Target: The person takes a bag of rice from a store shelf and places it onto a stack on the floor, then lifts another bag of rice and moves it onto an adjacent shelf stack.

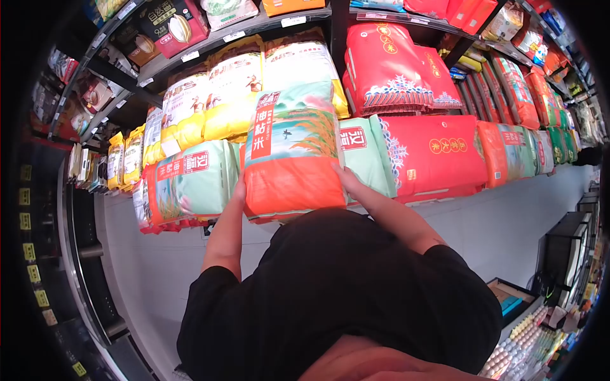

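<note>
A large bag of rice [293, 152], teal with a landscape picture above and orange below, stands tilted in front of my body, between my two hands. My left hand [240, 190] presses on its left side, fingers mostly hidden behind the edge. On the opposite side my right hand [346, 180] grips the lower edge, with part of the fingers showing. To the left lies a green rice bag [196, 181] of similar print. Another pale green bag [367, 155] is just right of my right hand, partly covered by the held bag.
Red rice bags [435, 152] are stacked to the right, with more upright red bags [387, 66] behind. Yellow-and-white bags [232, 89] line the back under a shelf [254, 28]. Grey floor [146, 267] shows around me. Egg trays [518, 343] stand at the lower right.
</note>
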The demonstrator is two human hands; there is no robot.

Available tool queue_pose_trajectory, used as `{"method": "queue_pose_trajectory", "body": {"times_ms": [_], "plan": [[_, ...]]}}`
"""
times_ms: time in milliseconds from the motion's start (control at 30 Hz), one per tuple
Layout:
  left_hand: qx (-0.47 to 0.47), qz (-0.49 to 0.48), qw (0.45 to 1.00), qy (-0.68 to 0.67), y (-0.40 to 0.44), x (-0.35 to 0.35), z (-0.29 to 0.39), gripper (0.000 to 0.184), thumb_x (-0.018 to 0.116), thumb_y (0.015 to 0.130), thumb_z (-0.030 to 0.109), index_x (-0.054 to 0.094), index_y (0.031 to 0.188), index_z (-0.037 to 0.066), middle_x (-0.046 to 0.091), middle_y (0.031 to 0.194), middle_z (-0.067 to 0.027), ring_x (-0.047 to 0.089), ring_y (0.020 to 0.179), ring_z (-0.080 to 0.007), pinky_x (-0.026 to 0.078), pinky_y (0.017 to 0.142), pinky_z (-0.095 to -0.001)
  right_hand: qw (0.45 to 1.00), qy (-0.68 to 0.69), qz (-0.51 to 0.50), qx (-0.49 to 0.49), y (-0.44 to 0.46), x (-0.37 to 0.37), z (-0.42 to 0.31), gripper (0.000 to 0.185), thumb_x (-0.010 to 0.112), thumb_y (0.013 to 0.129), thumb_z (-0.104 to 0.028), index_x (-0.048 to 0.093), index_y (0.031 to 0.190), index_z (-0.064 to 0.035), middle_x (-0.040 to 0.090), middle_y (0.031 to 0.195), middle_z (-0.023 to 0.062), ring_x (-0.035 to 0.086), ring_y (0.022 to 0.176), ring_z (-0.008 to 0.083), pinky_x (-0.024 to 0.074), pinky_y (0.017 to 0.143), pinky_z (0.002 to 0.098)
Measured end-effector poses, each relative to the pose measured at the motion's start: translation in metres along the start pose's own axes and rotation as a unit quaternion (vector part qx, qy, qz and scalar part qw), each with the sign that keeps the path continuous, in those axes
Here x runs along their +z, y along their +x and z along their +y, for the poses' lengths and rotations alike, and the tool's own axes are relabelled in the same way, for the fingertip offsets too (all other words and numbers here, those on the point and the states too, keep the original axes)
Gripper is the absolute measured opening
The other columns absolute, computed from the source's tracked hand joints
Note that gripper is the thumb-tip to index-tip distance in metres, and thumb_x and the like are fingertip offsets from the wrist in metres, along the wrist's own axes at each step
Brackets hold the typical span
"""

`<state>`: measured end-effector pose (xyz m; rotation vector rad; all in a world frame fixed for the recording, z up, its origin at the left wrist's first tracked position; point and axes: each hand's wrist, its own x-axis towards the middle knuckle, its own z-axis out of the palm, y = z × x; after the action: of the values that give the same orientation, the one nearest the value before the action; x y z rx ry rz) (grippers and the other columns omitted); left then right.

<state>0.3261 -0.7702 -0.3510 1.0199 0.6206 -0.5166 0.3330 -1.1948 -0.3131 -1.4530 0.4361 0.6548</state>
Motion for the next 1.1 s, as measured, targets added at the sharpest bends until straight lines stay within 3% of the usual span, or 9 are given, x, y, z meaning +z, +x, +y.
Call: {"method": "queue_pose_trajectory", "body": {"times_ms": [167, 267, 400, 467, 533, 633, 933, 1033, 1100], "plan": [[0.093, 0.066, 0.992, 0.058, -0.022, 0.043, -0.014, 0.07, 0.031, 0.106, 0.059, 0.051, 0.147, 0.007, 0.063, 0.141, -0.0126, 0.064, 0.124, -0.0279, 0.049, 0.107, -0.0427, 0.997, -0.05, 0.055, -0.009, 0.001, -0.023, 0.012, 0.102, 0.054, 0.097, -0.066, 0.023, 0.158, 0.0101, 0.044, 0.154, 0.0295, 0.05, 0.139, 0.0371, 0.0387, 0.115, 0.0402], [0.09, 0.093, 0.991, 0.037, -0.039, 0.078, -0.023, 0.07, 0.027, 0.108, 0.057, 0.052, 0.145, 0.003, 0.065, 0.134, -0.016, 0.064, 0.121, -0.0262, 0.046, 0.11, -0.0391, 0.988, -0.109, 0.09, -0.061, 0.026, -0.045, 0.035, 0.085, 0.051, 0.101, -0.06, 0.042, 0.148, 0.0104, 0.055, 0.145, 0.0259, 0.052, 0.136, 0.0319, 0.0397, 0.114, 0.0395], [0.14, 0.129, 0.981, 0.048, -0.009, 0.061, -0.075, 0.079, 0.026, 0.107, 0.063, 0.053, 0.143, -0.002, 0.064, 0.134, -0.0194, 0.061, 0.125, -0.0281, 0.044, 0.11, -0.0382, 0.979, -0.178, 0.076, -0.066, 0.022, -0.083, 0.017, 0.088, 0.047, 0.1, -0.065, 0.045, 0.146, 0.0104, 0.053, 0.145, 0.0327, 0.052, 0.136, 0.042, 0.0386, 0.114, 0.0426], [0.112, 0.185, 0.973, 0.081, 0.004, 0.049, -0.098, 0.084, 0.026, 0.106, 0.066, 0.055, 0.141, -0.005, 0.064, 0.134, -0.0216, 0.06, 0.126, -0.0291, 0.043, 0.11, -0.0386, 0.983, -0.156, 0.054, -0.081, 0.046, -0.105, 0.036, 0.084, 0.047, 0.101, -0.063, 0.05, 0.142, 0.0099, 0.056, 0.141, 0.032, 0.054, 0.134, 0.0417, 0.0394, 0.113, 0.0427], [0.071, 0.24, 0.963, 0.099, -0.035, 0.104, -0.092, 0.092, 0.028, 0.104, 0.07, 0.057, 0.137, -0.011, 0.063, 0.134, -0.0246, 0.059, 0.126, -0.0308, 0.042, 0.11, -0.0398, 0.984, -0.146, 0.051, -0.084, 0.037, -0.115, 0.036, 0.081, 0.047, 0.102, -0.061, 0.053, 0.141, 0.0091, 0.058, 0.14, 0.0311, 0.055, 0.132, 0.0416, 0.0398, 0.113, 0.0426], [0.067, 0.267, 0.953, 0.124, -0.024, 0.091, -0.101, 0.09, 0.028, 0.104, 0.07, 0.057, 0.137, -0.009, 0.064, 0.134, -0.0229, 0.06, 0.125, -0.0303, 0.043, 0.109, -0.0394, 0.982, -0.131, 0.08, -0.11, 0.024, -0.11, 0.028, 0.076, 0.049, 0.102, -0.058, 0.056, 0.139, 0.0079, 0.061, 0.136, 0.0293, 0.057, 0.129, 0.0413, 0.041, 0.111, 0.0416], [0.067, 0.141, 0.985, -0.072, -0.035, 0.099, -0.093, 0.066, 0.028, 0.11, 0.054, 0.048, 0.148, 0.004, 0.061, 0.142, -0.013, 0.061, 0.126, -0.0287, 0.044, 0.111, -0.043, 0.974, -0.158, 0.124, -0.104, 0.009, -0.101, 0.012, 0.076, 0.053, 0.1, -0.059, 0.057, 0.139, 0.0063, 0.062, 0.136, 0.0281, 0.058, 0.129, 0.0389, 0.0418, 0.111, 0.04], [0.109, 0.147, 0.983, 0.0, -0.024, 0.087, -0.098, 0.064, 0.029, 0.11, 0.052, 0.048, 0.147, 0.003, 0.061, 0.141, -0.0153, 0.059, 0.128, -0.0287, 0.042, 0.113, -0.0425, 0.972, -0.163, 0.13, -0.106, 0.011, -0.103, 0.015, 0.076, 0.053, 0.1, -0.059, 0.058, 0.138, 0.0061, 0.063, 0.135, 0.0283, 0.058, 0.129, 0.0389, 0.042, 0.111, 0.0399], [0.17, 0.175, 0.963, 0.116, -0.026, 0.085, -0.097, 0.072, 0.033, 0.108, 0.055, 0.047, 0.145, -0.005, 0.062, 0.137, -0.0215, 0.061, 0.124, -0.0347, 0.043, 0.11, -0.0438, 0.969, -0.167, 0.142, -0.113, 0.019, -0.104, 0.02, 0.076, 0.053, 0.1, -0.06, 0.058, 0.138, 0.0058, 0.063, 0.134, 0.0285, 0.059, 0.129, 0.0388, 0.0423, 0.11, 0.0399]]}}
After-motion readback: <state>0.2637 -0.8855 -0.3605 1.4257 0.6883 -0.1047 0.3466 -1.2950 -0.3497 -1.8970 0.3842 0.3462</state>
